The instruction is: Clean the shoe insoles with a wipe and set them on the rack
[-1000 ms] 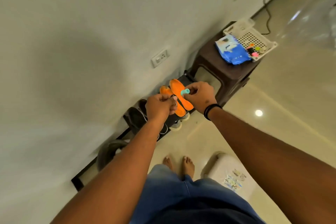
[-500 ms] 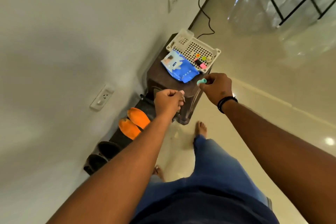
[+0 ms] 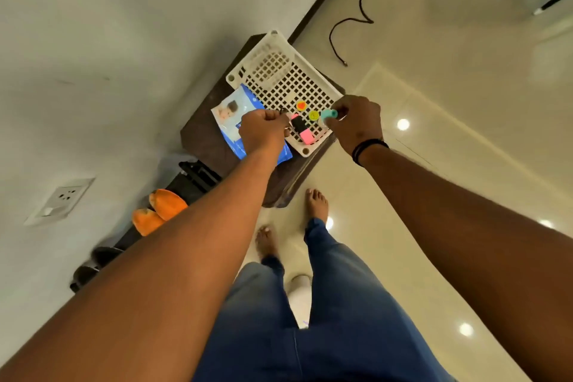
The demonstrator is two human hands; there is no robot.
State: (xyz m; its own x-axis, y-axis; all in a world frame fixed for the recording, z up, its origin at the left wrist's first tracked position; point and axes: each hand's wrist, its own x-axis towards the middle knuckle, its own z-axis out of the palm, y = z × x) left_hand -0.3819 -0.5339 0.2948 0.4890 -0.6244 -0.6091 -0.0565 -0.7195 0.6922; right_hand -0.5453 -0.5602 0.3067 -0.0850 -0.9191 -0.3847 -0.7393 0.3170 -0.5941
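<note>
Insoles [image 3: 159, 211] sit behind you on the rack [image 3: 198, 177] now; you've stepped over to the basket [image 3: 279, 71]. Your right hand [image 3: 356, 124] pinches a teal cap [image 3: 328, 115], left hand [image 3: 263, 130] curled on something small beside it — probably tidying up.

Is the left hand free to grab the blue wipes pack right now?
Probably not yet: the left hand hovers right over the wipes pack, but its fingers already pinch a small item.
</note>
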